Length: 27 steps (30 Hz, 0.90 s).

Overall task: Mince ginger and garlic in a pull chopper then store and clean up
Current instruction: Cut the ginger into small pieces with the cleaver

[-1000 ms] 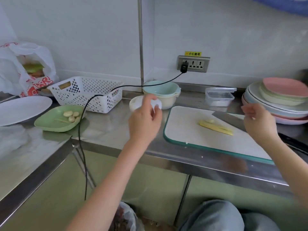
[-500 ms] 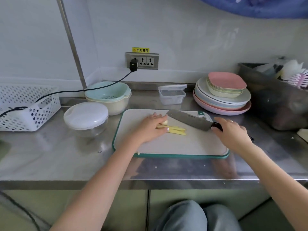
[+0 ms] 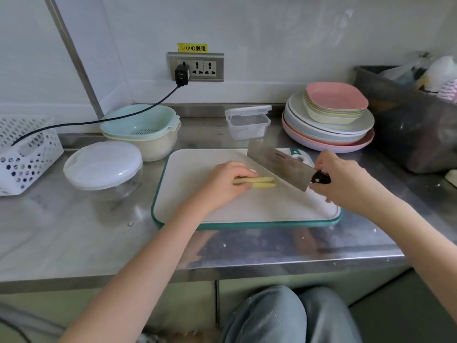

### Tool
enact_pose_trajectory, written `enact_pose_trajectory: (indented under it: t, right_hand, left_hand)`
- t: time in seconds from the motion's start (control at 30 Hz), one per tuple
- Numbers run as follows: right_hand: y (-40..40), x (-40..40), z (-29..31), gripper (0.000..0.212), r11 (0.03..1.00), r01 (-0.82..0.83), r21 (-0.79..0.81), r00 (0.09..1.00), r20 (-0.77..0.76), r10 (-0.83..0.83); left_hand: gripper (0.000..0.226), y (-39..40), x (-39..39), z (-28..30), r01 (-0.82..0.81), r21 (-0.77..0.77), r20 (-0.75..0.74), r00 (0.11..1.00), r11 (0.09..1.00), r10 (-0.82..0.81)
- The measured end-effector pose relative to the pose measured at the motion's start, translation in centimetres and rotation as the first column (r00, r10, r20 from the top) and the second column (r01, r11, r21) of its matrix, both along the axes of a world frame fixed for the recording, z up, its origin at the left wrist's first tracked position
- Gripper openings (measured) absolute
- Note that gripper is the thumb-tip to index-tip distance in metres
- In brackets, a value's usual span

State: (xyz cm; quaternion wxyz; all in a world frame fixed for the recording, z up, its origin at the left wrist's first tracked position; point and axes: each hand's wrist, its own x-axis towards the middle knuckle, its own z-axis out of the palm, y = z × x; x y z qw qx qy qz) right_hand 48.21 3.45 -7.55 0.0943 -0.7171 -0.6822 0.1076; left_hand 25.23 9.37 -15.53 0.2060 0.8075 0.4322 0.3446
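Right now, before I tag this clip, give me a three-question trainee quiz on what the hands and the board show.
1. True or false: the right hand holds the cleaver.
2. What does the left hand steady on the cutting board? A) garlic cloves B) ginger strips C) a lid
3. Fill in: the lidded pull chopper stands to the ___ of the board.

Key: 1 true; 2 B; 3 left.

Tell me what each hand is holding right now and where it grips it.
Right hand grips the steel cleaver by its dark handle. Left hand holds the pale yellow ginger strips down at their left ends.
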Motion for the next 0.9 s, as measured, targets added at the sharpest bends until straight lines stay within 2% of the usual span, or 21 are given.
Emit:
enact_pose_trajectory:
  t: [0.1, 0.2, 0.3, 0.43, 0.63, 0.73, 0.83, 0.9]
  right_hand:
    - [-0.4, -0.4, 0.4, 0.031, 0.992, 0.045, -0.119, 0.970, -0.231, -0.072]
    - [-1.5, -1.1, -0.3, 0.027, 0.998, 0.030, -0.048, 0.967, -0.253, -0.041]
    - [-2.2, -2.3, -1.4, 0.024, 0.999, -0.029, 0.039, 0.966, -0.256, 0.038]
    - [-2.5, -3.7, -1.9, 0.021, 0.992, -0.094, 0.082, 0.972, -0.206, 0.110]
    - [-2.8, -3.0, -1.8, 0.024, 0.998, 0.035, 0.060, 0.939, -0.344, -0.013]
    - [-2.9, -2.1, -1.8, 0.025, 0.995, 0.076, 0.064, 0.915, -0.401, -0.044]
    - [-2.9, -1.8, -1.9, 0.025, 0.995, 0.088, 0.043, 0.906, -0.418, -0.062]
    - [-2.7, -2.0, -1.9, 0.024, 0.996, 0.090, 0.019, 0.898, -0.434, -0.073]
  left_hand:
    - [0.044, -0.5, 0.4, 0.2, 0.017, -0.058, 0.059, 0.998, 0.998, -0.013]
    - [0.059, -0.4, -0.2, 0.1, -0.035, -0.186, 0.165, 0.984, 0.982, 0.066]
    - [0.053, -0.1, -0.8, 0.1, -0.114, -0.323, 0.198, 0.963, 0.939, 0.185]
    - [0.037, 0.6, 0.2, 1.5, -0.148, -0.233, 0.085, 0.982, 0.961, 0.171]
    - [0.029, 3.7, 2.4, 2.6, -0.091, -0.267, -0.114, 0.992, 0.959, 0.063]
    - [0.016, 4.1, 2.2, 3.1, -0.077, -0.246, -0.140, 0.989, 0.966, 0.043]
    - [0.010, 4.3, 0.3, 3.3, -0.192, -0.156, -0.150, 0.974, 0.969, 0.169]
    - [0.012, 4.5, -1.4, 2.9, -0.326, -0.090, -0.256, 0.921, 0.941, 0.294]
